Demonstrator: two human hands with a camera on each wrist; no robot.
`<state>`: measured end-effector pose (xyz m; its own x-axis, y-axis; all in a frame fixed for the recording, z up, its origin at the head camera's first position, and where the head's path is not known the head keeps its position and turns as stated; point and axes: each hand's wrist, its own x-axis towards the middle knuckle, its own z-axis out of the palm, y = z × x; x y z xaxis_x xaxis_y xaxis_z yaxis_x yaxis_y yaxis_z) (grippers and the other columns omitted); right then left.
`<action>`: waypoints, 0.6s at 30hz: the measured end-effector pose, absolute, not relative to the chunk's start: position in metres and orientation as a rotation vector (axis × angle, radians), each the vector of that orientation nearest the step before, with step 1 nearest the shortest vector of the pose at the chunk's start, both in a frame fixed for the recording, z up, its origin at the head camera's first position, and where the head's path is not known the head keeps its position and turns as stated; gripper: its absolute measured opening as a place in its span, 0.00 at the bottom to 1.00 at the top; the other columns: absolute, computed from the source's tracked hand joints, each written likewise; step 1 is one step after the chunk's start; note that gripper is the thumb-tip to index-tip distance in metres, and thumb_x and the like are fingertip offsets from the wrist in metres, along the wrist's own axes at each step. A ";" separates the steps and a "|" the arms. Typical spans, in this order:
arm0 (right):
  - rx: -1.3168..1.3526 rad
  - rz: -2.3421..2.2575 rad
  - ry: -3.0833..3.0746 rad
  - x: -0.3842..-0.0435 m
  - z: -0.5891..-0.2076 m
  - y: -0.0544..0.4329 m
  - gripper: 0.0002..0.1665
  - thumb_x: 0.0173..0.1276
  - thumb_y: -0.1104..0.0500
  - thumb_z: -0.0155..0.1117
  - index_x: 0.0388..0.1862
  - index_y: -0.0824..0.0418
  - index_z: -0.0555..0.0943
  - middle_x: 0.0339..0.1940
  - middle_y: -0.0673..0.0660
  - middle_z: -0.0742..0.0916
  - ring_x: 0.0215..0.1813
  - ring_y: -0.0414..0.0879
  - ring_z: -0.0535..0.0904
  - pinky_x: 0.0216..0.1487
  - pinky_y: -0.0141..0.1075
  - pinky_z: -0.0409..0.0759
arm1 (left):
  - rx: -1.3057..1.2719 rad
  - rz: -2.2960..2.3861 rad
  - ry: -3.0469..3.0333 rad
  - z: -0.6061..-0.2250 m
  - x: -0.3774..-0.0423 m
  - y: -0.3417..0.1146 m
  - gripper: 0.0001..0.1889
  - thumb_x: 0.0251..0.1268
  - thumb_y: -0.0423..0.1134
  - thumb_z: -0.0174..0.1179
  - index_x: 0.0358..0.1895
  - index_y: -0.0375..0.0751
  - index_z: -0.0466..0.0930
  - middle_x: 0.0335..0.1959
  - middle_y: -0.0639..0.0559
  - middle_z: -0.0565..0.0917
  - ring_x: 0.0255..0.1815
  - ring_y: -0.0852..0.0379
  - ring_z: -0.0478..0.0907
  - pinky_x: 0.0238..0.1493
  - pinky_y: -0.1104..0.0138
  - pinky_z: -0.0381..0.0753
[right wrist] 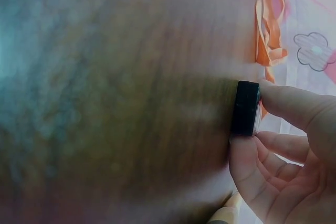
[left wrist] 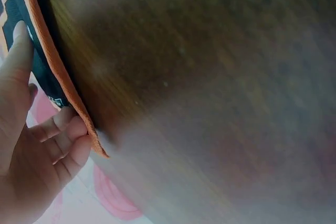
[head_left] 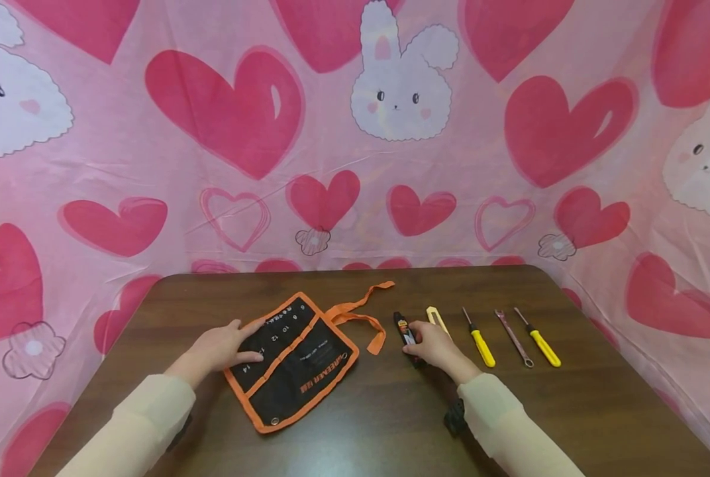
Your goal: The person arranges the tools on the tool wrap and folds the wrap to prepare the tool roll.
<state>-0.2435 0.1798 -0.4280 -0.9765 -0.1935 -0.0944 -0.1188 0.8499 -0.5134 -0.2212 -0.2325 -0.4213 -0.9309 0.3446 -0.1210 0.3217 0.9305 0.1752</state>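
Note:
A black tool pouch with orange trim [head_left: 298,358] lies spread on the table, numbered pockets toward its upper left. My left hand [head_left: 224,348] rests on the pouch's left edge, thumb and index finger extended over the black fabric. In the left wrist view the other fingertips [left wrist: 79,125] are right at the orange trim. To the right of the pouch, my right hand [head_left: 435,344] pinches a slim black case with a printed label [head_left: 404,328]. The right wrist view shows the case [right wrist: 245,108] end-on between thumb and fingers, close to the tabletop.
Right of my right hand lie a yellow utility knife [head_left: 435,318], a yellow-handled screwdriver [head_left: 482,348], a wrench [head_left: 514,339] and another yellow-handled screwdriver [head_left: 544,348]. Orange tie straps [head_left: 355,313] trail from the pouch's upper right edge. A pink heart-print cloth [head_left: 331,146] hangs behind the brown table [head_left: 355,450].

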 end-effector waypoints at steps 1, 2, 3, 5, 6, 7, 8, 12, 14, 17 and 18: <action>-0.245 -0.789 2.884 -0.243 -0.428 0.180 0.30 0.54 0.57 0.72 0.55 0.68 0.75 0.26 0.54 0.77 0.27 0.45 0.71 0.23 0.34 0.72 | 0.500 0.221 2.937 -0.421 -0.221 -0.232 0.44 0.49 0.66 0.59 0.67 0.43 0.63 0.51 0.28 0.72 0.43 0.34 0.75 0.44 0.44 0.74; -0.242 -0.792 2.884 -0.244 -0.428 0.180 0.31 0.54 0.57 0.72 0.54 0.68 0.75 0.26 0.54 0.77 0.27 0.45 0.71 0.23 0.34 0.72 | 0.488 0.215 2.935 -0.421 -0.220 -0.231 0.45 0.49 0.67 0.59 0.67 0.43 0.62 0.51 0.28 0.72 0.43 0.34 0.75 0.44 0.44 0.74; -0.242 -0.793 2.885 -0.244 -0.429 0.180 0.30 0.54 0.57 0.72 0.54 0.68 0.75 0.26 0.54 0.77 0.27 0.45 0.71 0.23 0.34 0.72 | 0.479 0.203 2.933 -0.421 -0.220 -0.231 0.46 0.48 0.67 0.58 0.68 0.43 0.61 0.50 0.29 0.74 0.43 0.35 0.75 0.44 0.44 0.74; -0.238 -0.791 2.888 -0.244 -0.429 0.180 0.31 0.54 0.57 0.72 0.54 0.68 0.75 0.27 0.54 0.77 0.27 0.45 0.71 0.23 0.33 0.72 | 0.466 0.185 2.930 -0.421 -0.219 -0.229 0.47 0.48 0.68 0.58 0.68 0.42 0.60 0.47 0.32 0.76 0.42 0.37 0.76 0.45 0.45 0.74; -0.232 -0.793 2.887 -0.244 -0.429 0.180 0.31 0.54 0.57 0.72 0.54 0.67 0.75 0.27 0.54 0.77 0.27 0.45 0.71 0.23 0.34 0.72 | 0.459 0.174 2.929 -0.421 -0.219 -0.228 0.48 0.48 0.68 0.58 0.69 0.41 0.59 0.45 0.33 0.78 0.42 0.39 0.76 0.44 0.46 0.74; -0.232 -0.790 2.889 -0.244 -0.429 0.180 0.31 0.54 0.56 0.72 0.54 0.67 0.75 0.27 0.54 0.77 0.27 0.45 0.71 0.23 0.34 0.72 | 0.452 0.161 2.930 -0.421 -0.218 -0.227 0.48 0.48 0.69 0.57 0.69 0.41 0.59 0.44 0.35 0.79 0.41 0.40 0.77 0.44 0.46 0.75; -0.232 -0.788 2.889 -0.244 -0.429 0.180 0.31 0.54 0.56 0.72 0.54 0.67 0.75 0.27 0.54 0.77 0.27 0.45 0.71 0.23 0.34 0.72 | 0.451 0.145 2.932 -0.421 -0.218 -0.226 0.49 0.48 0.69 0.57 0.69 0.40 0.59 0.41 0.36 0.80 0.39 0.42 0.77 0.43 0.47 0.75; -0.236 -0.789 2.891 -0.244 -0.429 0.180 0.30 0.53 0.56 0.72 0.54 0.68 0.75 0.26 0.54 0.77 0.27 0.45 0.71 0.23 0.34 0.72 | 0.452 0.094 2.942 -0.422 -0.217 -0.222 0.48 0.48 0.70 0.56 0.66 0.37 0.63 0.36 0.39 0.81 0.35 0.45 0.78 0.39 0.50 0.77; -0.241 -0.788 2.893 -0.244 -0.430 0.181 0.31 0.53 0.56 0.72 0.54 0.68 0.75 0.26 0.54 0.77 0.27 0.45 0.71 0.23 0.34 0.72 | 0.460 0.079 2.951 -0.423 -0.216 -0.220 0.47 0.48 0.70 0.55 0.64 0.36 0.66 0.34 0.40 0.81 0.34 0.47 0.78 0.38 0.52 0.77; -0.232 -0.797 2.891 -0.244 -0.430 0.180 0.31 0.54 0.57 0.72 0.54 0.68 0.75 0.27 0.54 0.77 0.27 0.45 0.71 0.23 0.33 0.72 | 0.475 0.072 2.964 -0.424 -0.215 -0.218 0.46 0.48 0.70 0.56 0.61 0.33 0.69 0.34 0.40 0.82 0.33 0.47 0.78 0.37 0.53 0.78; -0.234 -0.797 2.891 -0.245 -0.430 0.180 0.31 0.54 0.57 0.72 0.55 0.68 0.75 0.27 0.54 0.77 0.27 0.45 0.71 0.23 0.33 0.72 | 0.473 0.076 2.965 -0.424 -0.215 -0.217 0.46 0.48 0.70 0.57 0.60 0.32 0.70 0.35 0.40 0.82 0.34 0.47 0.78 0.37 0.53 0.78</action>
